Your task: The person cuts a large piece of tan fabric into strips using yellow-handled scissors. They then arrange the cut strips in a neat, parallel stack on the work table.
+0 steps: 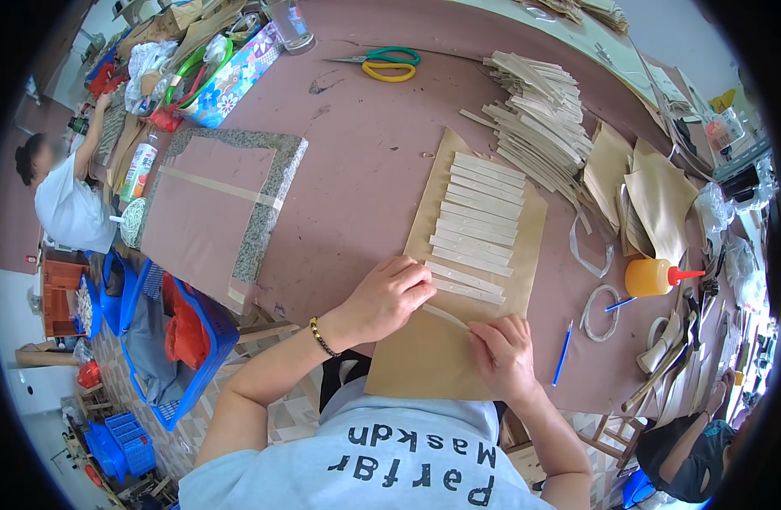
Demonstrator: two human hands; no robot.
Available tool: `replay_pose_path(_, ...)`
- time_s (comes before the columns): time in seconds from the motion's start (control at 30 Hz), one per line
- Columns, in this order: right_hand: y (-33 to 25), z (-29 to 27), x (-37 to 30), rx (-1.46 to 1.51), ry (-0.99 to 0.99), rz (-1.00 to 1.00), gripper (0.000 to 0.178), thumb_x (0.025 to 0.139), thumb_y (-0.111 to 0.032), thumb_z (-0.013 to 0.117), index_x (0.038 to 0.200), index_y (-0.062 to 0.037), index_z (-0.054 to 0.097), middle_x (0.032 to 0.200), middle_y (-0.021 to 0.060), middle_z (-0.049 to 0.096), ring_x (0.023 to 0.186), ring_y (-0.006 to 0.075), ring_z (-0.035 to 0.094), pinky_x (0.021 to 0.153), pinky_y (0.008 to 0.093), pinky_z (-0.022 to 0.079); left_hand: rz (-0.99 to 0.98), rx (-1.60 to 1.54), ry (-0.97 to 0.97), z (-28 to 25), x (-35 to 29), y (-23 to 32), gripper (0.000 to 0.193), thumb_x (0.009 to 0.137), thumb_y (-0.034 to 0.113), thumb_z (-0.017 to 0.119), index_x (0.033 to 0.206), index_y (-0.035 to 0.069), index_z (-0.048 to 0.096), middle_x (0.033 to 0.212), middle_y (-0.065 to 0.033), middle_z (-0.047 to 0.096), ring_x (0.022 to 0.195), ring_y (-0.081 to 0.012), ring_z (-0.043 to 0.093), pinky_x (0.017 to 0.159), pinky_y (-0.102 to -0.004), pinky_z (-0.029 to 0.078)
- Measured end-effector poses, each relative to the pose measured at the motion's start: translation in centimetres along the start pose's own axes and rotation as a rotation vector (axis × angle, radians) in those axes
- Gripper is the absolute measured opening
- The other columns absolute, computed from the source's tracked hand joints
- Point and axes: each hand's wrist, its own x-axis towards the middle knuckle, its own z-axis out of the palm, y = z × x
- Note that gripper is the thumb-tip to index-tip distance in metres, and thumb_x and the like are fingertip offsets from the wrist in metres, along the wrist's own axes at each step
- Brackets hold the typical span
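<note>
The right hand [504, 350] pinches a pale strip [446, 318] at its right end; the left hand [385, 297], grip partly hidden, seems to pinch the other, over a brown sheet [411, 361], nearer than the laid strips [475, 228].

A broad, brown-topped worktable [356, 161] occupies the centre; a reddish-brown wooden unit [57, 296] stands left; beige-and-grey patterned flooring [288, 416] lies near.

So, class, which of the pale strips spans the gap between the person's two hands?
The slightly curved strip running from left hand to right hand; unlike it, the row of strips lies farther up the brown sheet.
</note>
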Motion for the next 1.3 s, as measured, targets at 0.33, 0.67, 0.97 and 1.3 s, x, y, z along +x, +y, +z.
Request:
replay_pose_path(0.33, 0.8, -0.2, 0.6, -0.153, -0.115, -0.138, 0.038, 0.071, -0.008, 0.068, 0.109, -0.0037, 0.069, 0.106, 0.006, 0.06, 0.095, 0.0236, 0.056, 0.083, 0.0381, 0.046, 0.082, -0.01, -0.062, -0.8, -1.3, 1.4, 0.021, 0.079, 0.011, 0.069, 0.098, 0.002, 0.069, 0.112, -0.0069, 0.061, 0.109, -0.0233, 0.057, 0.089, -0.0372, 0.05)
replay_pose_path(0.67, 1.7, -0.5, 2.5, -0.271, -0.137, -0.242, 0.037, 0.075, -0.01, 0.062, 0.11, -0.0001, 0.068, 0.123, 0.0074, 0.062, 0.116, 0.0247, 0.056, 0.094, 0.0415, 0.047, 0.125, 0.079, -0.032, -0.4, -0.5, 0.1, 0.021, 0.083, 0.008, 0.067, 0.099, -0.004, 0.069, 0.115, -0.0107, 0.065, 0.12, -0.0269, 0.057, 0.098, -0.0389, 0.052)
replay_pose_path(0.97, 2.6, -0.8, 3.6, -0.275, -0.133, -0.271, 0.038, 0.071, -0.009, 0.063, 0.107, 0.0009, 0.069, 0.121, 0.0084, 0.063, 0.113, 0.025, 0.058, 0.094, 0.0415, 0.049, 0.141, 0.114, -0.042, 0.1, 0.3, -0.4, 0.019, 0.084, 0.006, 0.067, 0.098, -0.006, 0.069, 0.111, -0.0119, 0.067, 0.12, -0.0273, 0.058, 0.1, -0.0378, 0.052)
replay_pose_path(1.3, 4.7, -2.1, 5.4, -0.27, 0.006, -0.301, 0.035, 0.068, -0.004, 0.066, 0.104, 0.0001, 0.069, 0.112, 0.0106, 0.065, 0.102, 0.026, 0.06, 0.086, 0.0416, 0.048, 0.114, 0.08, 0.002, -0.1, 0.5, -0.2, 0.02, 0.083, 0.005, 0.069, 0.098, -0.006, 0.069, 0.116, -0.0142, 0.065, 0.122, -0.0309, 0.057, 0.102, -0.0398, 0.05)
